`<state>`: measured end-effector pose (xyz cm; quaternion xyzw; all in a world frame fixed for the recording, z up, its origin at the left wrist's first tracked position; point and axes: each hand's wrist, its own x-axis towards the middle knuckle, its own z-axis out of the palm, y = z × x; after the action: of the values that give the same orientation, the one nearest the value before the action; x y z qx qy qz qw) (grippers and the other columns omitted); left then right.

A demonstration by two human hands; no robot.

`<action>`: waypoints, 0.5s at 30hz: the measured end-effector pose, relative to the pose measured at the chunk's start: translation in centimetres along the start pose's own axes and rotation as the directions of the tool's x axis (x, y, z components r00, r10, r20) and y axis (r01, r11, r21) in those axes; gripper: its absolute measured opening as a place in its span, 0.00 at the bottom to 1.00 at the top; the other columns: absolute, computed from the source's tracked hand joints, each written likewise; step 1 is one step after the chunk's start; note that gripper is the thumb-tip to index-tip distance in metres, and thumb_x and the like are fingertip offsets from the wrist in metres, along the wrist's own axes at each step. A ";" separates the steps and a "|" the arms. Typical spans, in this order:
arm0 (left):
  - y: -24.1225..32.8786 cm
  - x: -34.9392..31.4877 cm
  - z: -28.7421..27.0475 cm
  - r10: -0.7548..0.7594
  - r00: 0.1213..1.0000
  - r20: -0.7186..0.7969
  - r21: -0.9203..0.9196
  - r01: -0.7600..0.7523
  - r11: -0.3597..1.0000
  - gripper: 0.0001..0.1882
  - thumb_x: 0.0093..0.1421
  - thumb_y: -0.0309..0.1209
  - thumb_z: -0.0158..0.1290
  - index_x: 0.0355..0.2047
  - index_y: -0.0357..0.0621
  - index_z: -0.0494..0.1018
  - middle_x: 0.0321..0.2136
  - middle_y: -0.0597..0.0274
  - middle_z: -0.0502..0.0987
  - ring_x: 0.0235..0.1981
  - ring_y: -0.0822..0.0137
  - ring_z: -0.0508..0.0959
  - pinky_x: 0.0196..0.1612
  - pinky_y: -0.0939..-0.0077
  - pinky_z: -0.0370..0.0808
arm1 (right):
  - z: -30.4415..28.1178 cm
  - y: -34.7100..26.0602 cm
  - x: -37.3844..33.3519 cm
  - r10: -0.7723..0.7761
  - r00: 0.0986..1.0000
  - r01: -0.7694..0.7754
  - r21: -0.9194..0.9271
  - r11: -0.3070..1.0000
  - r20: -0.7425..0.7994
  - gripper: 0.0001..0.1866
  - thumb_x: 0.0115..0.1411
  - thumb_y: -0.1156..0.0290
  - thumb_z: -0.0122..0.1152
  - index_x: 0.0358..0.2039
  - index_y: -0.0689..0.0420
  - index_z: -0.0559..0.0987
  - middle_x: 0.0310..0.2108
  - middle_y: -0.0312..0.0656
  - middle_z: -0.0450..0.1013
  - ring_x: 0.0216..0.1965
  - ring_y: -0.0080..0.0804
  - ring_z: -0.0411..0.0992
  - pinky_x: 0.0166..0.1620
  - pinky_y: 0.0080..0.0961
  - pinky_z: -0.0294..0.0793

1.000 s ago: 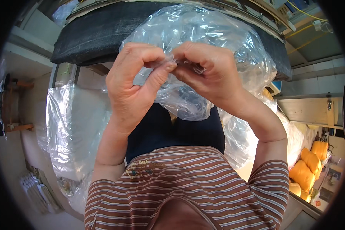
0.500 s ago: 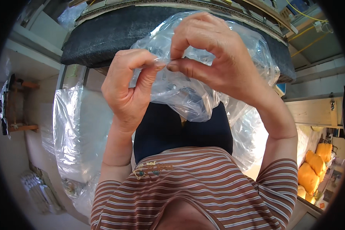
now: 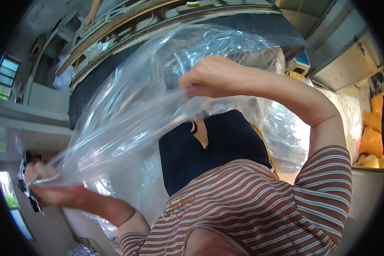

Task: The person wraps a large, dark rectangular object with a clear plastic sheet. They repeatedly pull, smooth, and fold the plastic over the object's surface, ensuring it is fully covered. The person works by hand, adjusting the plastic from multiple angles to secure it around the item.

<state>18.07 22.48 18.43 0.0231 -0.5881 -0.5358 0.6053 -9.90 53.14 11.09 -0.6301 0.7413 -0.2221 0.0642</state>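
Note:
A large sheet of clear plastic film (image 3: 128, 115) is stretched slantwise across my front. Whether it is one layer or a bag, I cannot tell. Far out to the left and low, my left hand (image 3: 53, 185) is closed on the film's gathered end, its fingers partly blurred. My right hand (image 3: 209, 77) pinches another part of the film near the middle, above my dark trousers. From there the film spreads in loose, shiny folds over the table edge and down on my right side.
Ahead is a worktable with a black padded front (image 3: 89, 94) and a long wooden strip (image 3: 115, 32) along it. What looks like another person's arm (image 3: 92, 13) reaches in beyond. A blue and white box (image 3: 301, 62) and orange-yellow bundles (image 3: 373, 128) are to the right.
My hands were close together, pinching the film in front of me. My left hand has swung far left and down, drawing the film out; my right hand has lowered slightly. The view has turned.

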 end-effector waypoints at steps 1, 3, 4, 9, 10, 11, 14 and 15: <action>0.8 2.2 -1.7 -0.025 1.000 -0.005 -0.015 0.025 1.000 0.15 0.67 0.34 0.41 0.44 0.34 0.67 0.35 0.58 0.71 0.35 0.67 0.73 0.37 0.67 0.75 | 0.3 1.5 -2.2 0.012 1.000 -0.011 -0.046 0.999 0.028 0.04 0.52 0.69 0.60 0.27 0.54 0.75 0.17 0.40 0.70 0.21 0.35 0.72 0.26 0.33 0.69; 0.8 2.9 0.5 0.177 0.928 -0.328 0.438 -0.016 0.899 0.14 0.66 0.33 0.42 0.44 0.34 0.67 0.38 0.57 0.71 0.38 0.66 0.72 0.40 0.69 0.74 | 2.5 4.7 -6.9 -0.016 0.988 -0.003 0.124 0.992 0.153 0.04 0.52 0.68 0.59 0.27 0.53 0.76 0.16 0.36 0.71 0.21 0.34 0.73 0.26 0.33 0.70; 0.0 5.5 -2.0 0.195 0.942 -0.273 0.468 -0.048 0.883 0.14 0.65 0.34 0.44 0.43 0.34 0.68 0.40 0.56 0.71 0.40 0.64 0.72 0.42 0.70 0.73 | 2.8 4.9 -9.3 0.168 0.913 -0.232 0.135 0.963 0.372 0.03 0.53 0.68 0.58 0.26 0.51 0.77 0.17 0.34 0.74 0.23 0.33 0.74 0.27 0.32 0.71; -13.7 14.6 -12.7 0.272 0.943 0.192 0.810 -0.309 0.498 0.11 0.65 0.31 0.44 0.42 0.37 0.69 0.40 0.56 0.71 0.40 0.65 0.71 0.47 0.72 0.69 | 9.8 11.0 -31.0 0.644 0.474 -0.459 -0.455 0.763 0.601 0.10 0.49 0.59 0.59 0.28 0.48 0.80 0.28 0.38 0.76 0.33 0.40 0.75 0.38 0.38 0.72; -16.7 13.1 -11.0 0.227 0.953 0.203 0.831 -0.290 0.475 0.11 0.64 0.31 0.44 0.41 0.37 0.69 0.38 0.56 0.72 0.40 0.65 0.72 0.46 0.73 0.68 | 9.9 12.1 -37.0 0.757 0.377 -0.489 -0.579 0.652 0.534 0.08 0.47 0.59 0.58 0.27 0.47 0.79 0.28 0.37 0.76 0.35 0.39 0.75 0.39 0.41 0.71; -19.8 11.3 -9.0 0.178 0.961 0.211 0.845 -0.270 0.461 0.10 0.64 0.31 0.44 0.41 0.37 0.69 0.36 0.56 0.72 0.40 0.65 0.72 0.46 0.73 0.68 | 9.8 13.4 -45.5 0.836 0.377 -0.542 -0.636 0.549 0.399 0.08 0.47 0.58 0.58 0.26 0.46 0.78 0.29 0.36 0.76 0.36 0.37 0.75 0.40 0.45 0.70; -27.3 6.2 -5.9 -0.018 0.972 0.232 0.866 -0.198 0.458 0.11 0.64 0.31 0.44 0.39 0.36 0.69 0.34 0.51 0.72 0.38 0.59 0.72 0.45 0.70 0.67 | 4.7 11.1 -63.6 0.957 -0.213 -0.436 -0.896 0.086 0.196 0.13 0.52 0.65 0.55 0.38 0.50 0.81 0.42 0.39 0.76 0.46 0.37 0.73 0.50 0.39 0.68; -29.8 5.0 -5.8 -0.049 0.973 0.227 0.877 -0.182 0.445 0.11 0.63 0.32 0.43 0.39 0.35 0.69 0.34 0.49 0.72 0.38 0.56 0.72 0.45 0.69 0.67 | 1.8 9.7 -67.7 0.929 -0.352 -0.436 -0.898 -0.055 0.114 0.13 0.53 0.66 0.54 0.39 0.49 0.81 0.44 0.39 0.75 0.47 0.37 0.72 0.50 0.38 0.68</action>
<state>2.46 2.95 0.51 0.2552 -0.8448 -0.1215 0.4544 -4.63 118.92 -7.00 0.0632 0.8291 0.4212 0.3623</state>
